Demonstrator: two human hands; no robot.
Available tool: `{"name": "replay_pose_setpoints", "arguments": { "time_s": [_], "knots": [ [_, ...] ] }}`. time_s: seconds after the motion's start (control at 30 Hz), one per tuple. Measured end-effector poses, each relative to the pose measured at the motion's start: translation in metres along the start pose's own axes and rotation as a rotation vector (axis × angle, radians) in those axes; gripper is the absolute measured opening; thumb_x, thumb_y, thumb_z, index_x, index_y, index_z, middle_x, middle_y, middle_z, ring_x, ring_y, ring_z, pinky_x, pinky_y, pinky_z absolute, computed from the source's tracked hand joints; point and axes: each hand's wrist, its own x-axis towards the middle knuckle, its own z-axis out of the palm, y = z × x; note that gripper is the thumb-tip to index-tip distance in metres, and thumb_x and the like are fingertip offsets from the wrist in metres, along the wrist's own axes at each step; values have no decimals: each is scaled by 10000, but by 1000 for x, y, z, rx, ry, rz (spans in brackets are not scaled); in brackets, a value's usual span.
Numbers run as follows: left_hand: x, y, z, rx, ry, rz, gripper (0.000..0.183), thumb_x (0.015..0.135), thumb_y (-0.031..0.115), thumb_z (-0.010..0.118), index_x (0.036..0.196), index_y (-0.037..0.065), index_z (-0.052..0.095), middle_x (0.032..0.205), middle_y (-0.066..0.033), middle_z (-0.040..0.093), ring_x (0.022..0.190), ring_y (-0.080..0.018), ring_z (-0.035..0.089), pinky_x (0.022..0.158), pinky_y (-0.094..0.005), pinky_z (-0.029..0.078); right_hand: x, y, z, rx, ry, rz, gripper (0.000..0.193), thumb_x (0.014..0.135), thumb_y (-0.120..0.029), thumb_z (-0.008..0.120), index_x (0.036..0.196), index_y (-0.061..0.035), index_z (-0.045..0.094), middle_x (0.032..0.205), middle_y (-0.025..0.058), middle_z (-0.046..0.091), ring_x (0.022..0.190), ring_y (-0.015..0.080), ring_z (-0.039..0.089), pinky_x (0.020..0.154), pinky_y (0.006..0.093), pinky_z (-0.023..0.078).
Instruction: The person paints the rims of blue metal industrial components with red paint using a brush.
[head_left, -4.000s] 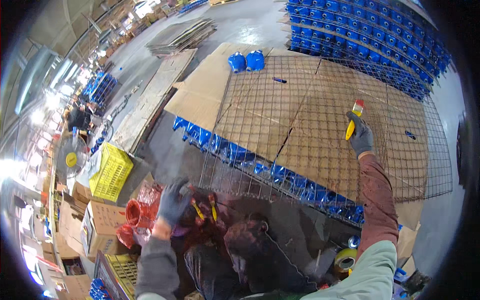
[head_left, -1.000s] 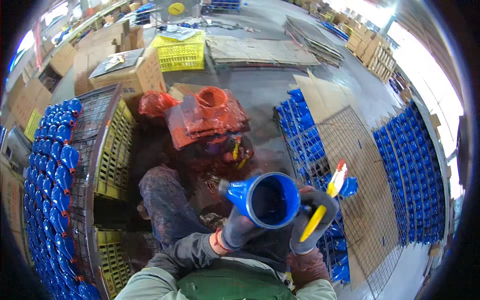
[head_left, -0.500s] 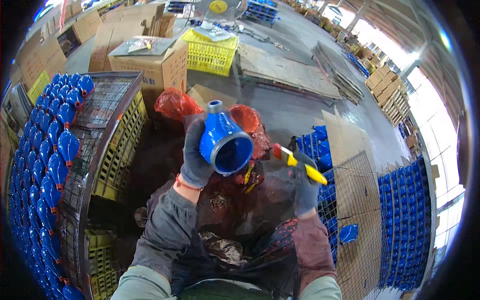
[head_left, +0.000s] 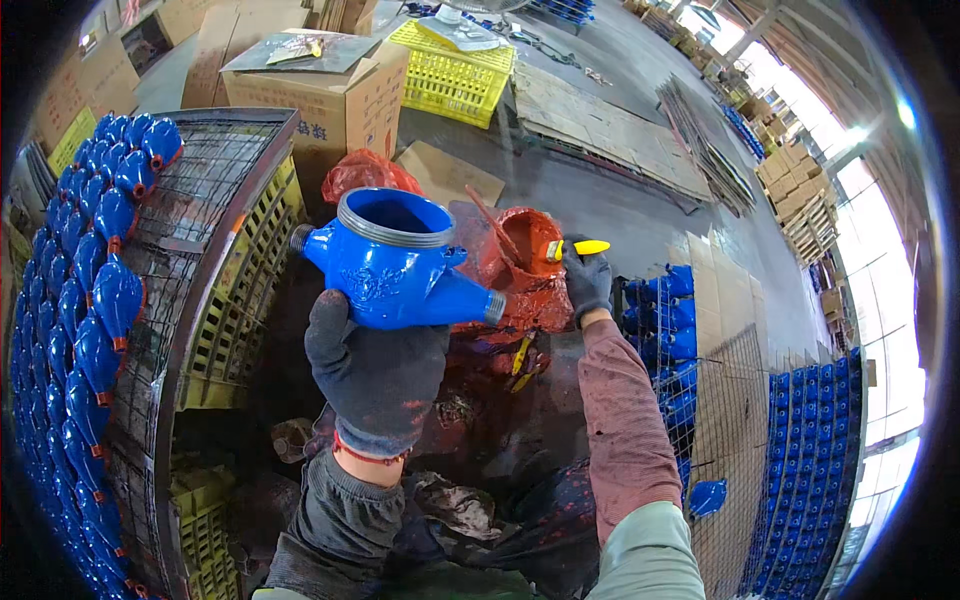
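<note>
In a dark grey glove, my left hand [head_left: 385, 375] is closed under a glossy blue metal valve body [head_left: 390, 275] with a wide round opening on top and a threaded neck at each side. My gloved right hand [head_left: 588, 282] grips a paintbrush [head_left: 588, 246] by its yellow handle. The brush's red-coated bristles are at the rim of a paint pot [head_left: 512, 268] smeared with red. A red-coated stick [head_left: 488, 212] leans in the pot. I cannot tell whether the bristles touch the paint.
On my left, a wire-mesh rack [head_left: 215, 165] carries rows of blue castings [head_left: 95, 330] with red ends. More blue castings [head_left: 812, 470] are stacked at right beside cardboard sheets [head_left: 722, 350]. A cardboard box [head_left: 310, 105] and a yellow crate [head_left: 455, 75] stand ahead; flattened cardboard lies beyond.
The valve body has turned in my left hand, its wide opening now upward, and looks nearer. My right hand has moved the brush forward to the paint pot. The view has shifted slightly.
</note>
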Motion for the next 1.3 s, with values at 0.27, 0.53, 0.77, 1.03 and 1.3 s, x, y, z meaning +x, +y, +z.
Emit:
{"name": "replay_pose_setpoints", "arguments": {
  "time_s": [0.27,0.53,0.77,1.03,1.3],
  "knots": [
    [0,4,-4,-112,-15,-137,760,909,512,607,1456,72,313,1416,-200,455,1286,-393,479,1016,-577,468,1,18,-5,301,3,242,207,912,-217,653,945,-19,705,760,10,662,671,138,590,622,293,470],
    [-8,-11,-5,117,-35,-135,784,900,566,592,1455,90,309,1386,-174,486,1234,-351,538,982,-520,516,-40,29,-52,424,235,354,339,900,-326,691,1105,-57,676,783,35,667,605,137,633,567,272,519],
    [-23,-35,-6,812,-71,-12,890,800,297,783,1448,49,224,1308,-96,455,1184,-222,524,999,-377,473,-100,-68,-73,1068,189,379,429,947,-397,616,1265,-111,577,1108,70,654,854,181,678,646,270,549],
    [-50,-56,-13,1611,-480,178,949,631,262,918,1373,9,385,1330,-205,461,1218,-345,506,1012,-453,437,-139,-168,-119,661,582,64,377,985,-393,519,1127,-45,557,925,73,589,777,159,578,613,251,470],
    [-45,-72,-7,1857,-731,284,880,578,293,919,1291,35,473,1287,-274,512,1144,-426,556,952,-492,484,-169,-187,-132,345,656,-306,478,938,-521,535,900,-45,548,675,98,560,520,182,526,467,286,444]
  ]
}}
